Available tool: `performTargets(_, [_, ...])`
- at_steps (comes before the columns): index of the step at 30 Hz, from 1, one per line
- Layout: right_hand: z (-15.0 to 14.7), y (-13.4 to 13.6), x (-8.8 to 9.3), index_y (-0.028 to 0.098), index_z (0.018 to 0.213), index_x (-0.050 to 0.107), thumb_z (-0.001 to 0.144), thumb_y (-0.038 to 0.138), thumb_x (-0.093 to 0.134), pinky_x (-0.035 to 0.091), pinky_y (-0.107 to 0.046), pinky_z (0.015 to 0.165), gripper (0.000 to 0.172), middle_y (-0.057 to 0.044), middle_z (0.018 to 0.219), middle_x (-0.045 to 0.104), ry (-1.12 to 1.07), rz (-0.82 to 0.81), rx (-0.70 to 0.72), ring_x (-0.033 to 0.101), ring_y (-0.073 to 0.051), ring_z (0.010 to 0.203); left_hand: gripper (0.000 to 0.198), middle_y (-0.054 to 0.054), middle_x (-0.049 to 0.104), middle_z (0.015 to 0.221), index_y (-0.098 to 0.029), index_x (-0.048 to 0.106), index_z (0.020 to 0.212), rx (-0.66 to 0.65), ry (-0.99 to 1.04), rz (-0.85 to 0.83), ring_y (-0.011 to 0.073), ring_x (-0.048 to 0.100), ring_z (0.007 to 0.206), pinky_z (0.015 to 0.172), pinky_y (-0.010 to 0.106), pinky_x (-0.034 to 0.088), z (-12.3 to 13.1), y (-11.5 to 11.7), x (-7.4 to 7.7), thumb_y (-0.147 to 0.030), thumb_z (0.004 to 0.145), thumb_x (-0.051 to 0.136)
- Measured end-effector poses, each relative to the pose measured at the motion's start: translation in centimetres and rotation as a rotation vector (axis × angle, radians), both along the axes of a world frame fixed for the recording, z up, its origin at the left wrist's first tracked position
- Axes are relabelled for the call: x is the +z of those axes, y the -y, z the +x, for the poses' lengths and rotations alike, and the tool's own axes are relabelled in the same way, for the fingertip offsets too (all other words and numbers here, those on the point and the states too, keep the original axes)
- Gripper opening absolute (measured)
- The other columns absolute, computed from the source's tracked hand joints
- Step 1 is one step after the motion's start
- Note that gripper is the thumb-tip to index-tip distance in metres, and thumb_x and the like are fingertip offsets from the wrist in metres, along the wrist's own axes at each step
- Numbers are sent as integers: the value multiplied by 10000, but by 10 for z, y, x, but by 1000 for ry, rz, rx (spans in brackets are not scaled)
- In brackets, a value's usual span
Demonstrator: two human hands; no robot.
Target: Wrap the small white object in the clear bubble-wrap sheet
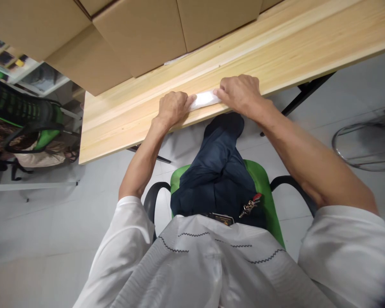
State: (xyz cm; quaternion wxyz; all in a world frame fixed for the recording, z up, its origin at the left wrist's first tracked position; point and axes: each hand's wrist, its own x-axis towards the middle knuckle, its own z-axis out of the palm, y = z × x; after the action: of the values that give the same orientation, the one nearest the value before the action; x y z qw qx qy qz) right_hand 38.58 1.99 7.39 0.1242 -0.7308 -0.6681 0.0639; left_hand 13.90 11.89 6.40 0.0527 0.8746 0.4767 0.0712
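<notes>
A small white strip of paper or tape [205, 99] lies at the near edge of a pale wooden table [276, 55]. My left hand [172, 108] has its fingers curled and pinches the strip's left end. My right hand [240, 94], knuckles up, presses and grips the strip's right end. Both hands rest on the table's edge, about a hand's width apart. I sit on a green chair [263, 188] with my dark trousers under the table.
Several brown cardboard boxes [141, 38] stand on the table beyond the hands. A green and black chair [28, 124] is at the left. A round metal stool frame [365, 145] stands on the grey floor at the right. Keys [250, 206] hang at my waist.
</notes>
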Motion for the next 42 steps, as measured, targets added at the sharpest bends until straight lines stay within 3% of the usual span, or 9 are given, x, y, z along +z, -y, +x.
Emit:
performTargets(3, [-4, 4, -11, 186, 1394, 860, 1198, 429, 530, 547, -546, 969, 455, -247, 1282, 888, -2, 62, -15, 810, -463, 1184, 536, 179, 784, 1066, -229, 787, 1335, 26, -4, 15, 421, 748, 1251, 1119, 529, 535, -1, 12, -1, -686, 1227, 529])
performTargets(7, [-3, 9, -22, 227, 1457, 813, 1224, 489, 466, 508, -515, 955, 493, -214, 1220, 892, -24, 107, 38, 770, -420, 1161, 469, 160, 787, 1129, -274, 703, 1524, -68, 56, 97, 407, 752, 1254, 1122, 529, 546, 0, 28, -7, -586, 1241, 497])
performTargets(13, [-5, 19, -29, 299, 1556, 758, 1249, 475, 369, 476, -511, 969, 525, -184, 1245, 860, -24, 129, 91, 739, -410, 1174, 367, 229, 777, 1322, -260, 726, 1446, -216, 42, 156, 468, 727, 1386, 1239, 617, 506, -2, 36, -15, -477, 1235, 520])
performTargets(18, [-4, 29, -23, 205, 1536, 777, 1253, 381, 358, 429, -465, 939, 535, -221, 1404, 804, 88, 68, 126, 722, -372, 1140, 442, 263, 774, 1410, -219, 710, 1458, -267, 15, 153, 489, 698, 1469, 1291, 647, 483, -6, 39, -18, -539, 1247, 490])
performTargets(21, [-2, 34, -17, 157, 1524, 796, 1246, 370, 367, 409, -442, 899, 554, -246, 1520, 757, 134, 66, 175, 720, -349, 1106, 544, 277, 776, 1418, -192, 701, 1458, -264, -3, 156, 491, 705, 1473, 1312, 652, 480, -5, 43, -18, -634, 1246, 465])
performTargets(26, [0, 36, -14, 183, 1563, 787, 1222, 482, 456, 436, -444, 904, 562, -246, 1604, 725, 101, 87, 226, 712, -379, 1158, 619, 290, 776, 1396, -185, 711, 1377, -236, 5, 152, 502, 724, 1442, 1285, 670, 502, 0, 44, -17, -717, 1235, 428])
performTargets(31, [-3, 34, -14, 175, 1581, 789, 1215, 441, 424, 454, -465, 896, 581, -251, 1574, 747, 115, 88, 203, 733, -390, 1156, 674, 286, 770, 1385, -199, 709, 1367, -214, 35, 152, 492, 716, 1436, 1243, 653, 534, 1, 39, -18, -784, 1221, 406])
performTargets(37, [-11, 29, -9, 76, 1562, 775, 1251, 358, 365, 416, -447, 865, 587, -289, 1537, 743, 168, 41, 164, 759, -387, 1138, 791, 258, 775, 1339, -212, 697, 1398, -203, 69, 151, 444, 738, 1391, 1200, 575, 553, -1, 32, -20, -874, 1194, 315])
performTargets(42, [-9, 23, -15, 91, 1531, 764, 1265, 364, 305, 434, -465, 915, 596, -299, 1444, 773, 110, 52, 145, 744, -395, 1134, 838, 243, 791, 1327, -216, 697, 1418, -151, 62, 120, 413, 779, 1316, 1150, 534, 554, -1, 25, -23, -876, 1199, 230])
